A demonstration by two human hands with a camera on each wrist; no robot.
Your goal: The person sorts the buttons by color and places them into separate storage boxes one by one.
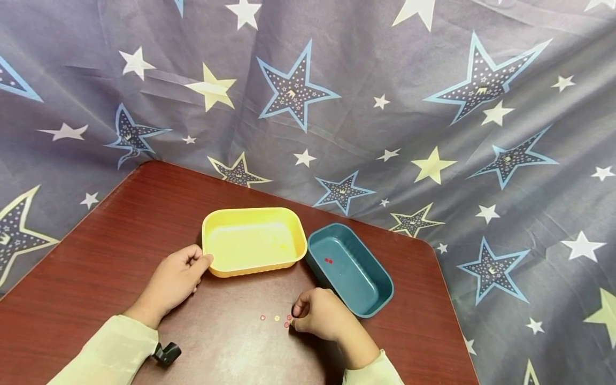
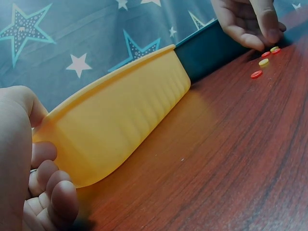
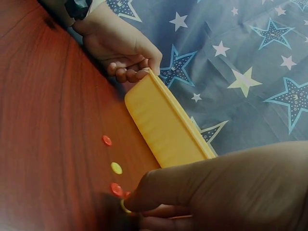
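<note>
My left hand point(image 1: 175, 278) pinches the near left corner of a yellow plastic bin point(image 1: 255, 269) between thumb and fingers. In the right wrist view, that same grip shows on the rim. Low over the tabletop, my right hand point(image 1: 320, 315) has its thumb and fingertips at a small yellow button point(image 3: 125, 207), partly hidden by the thumb. Red buttons point(image 3: 116, 189) lie close to those fingertips. Farther left are another yellow button point(image 1: 276, 318) and a red button point(image 1: 262, 317). Inside the bin, a faint yellow patch is too indistinct to identify.
A dark teal bin point(image 1: 370, 308) stands right of the yellow one, turned at an angle, with two red buttons point(image 1: 328, 261) inside. Both bins sit on a reddish-brown wooden table point(image 1: 159, 214). Behind the table hangs a grey star-patterned curtain point(image 1: 356, 144).
</note>
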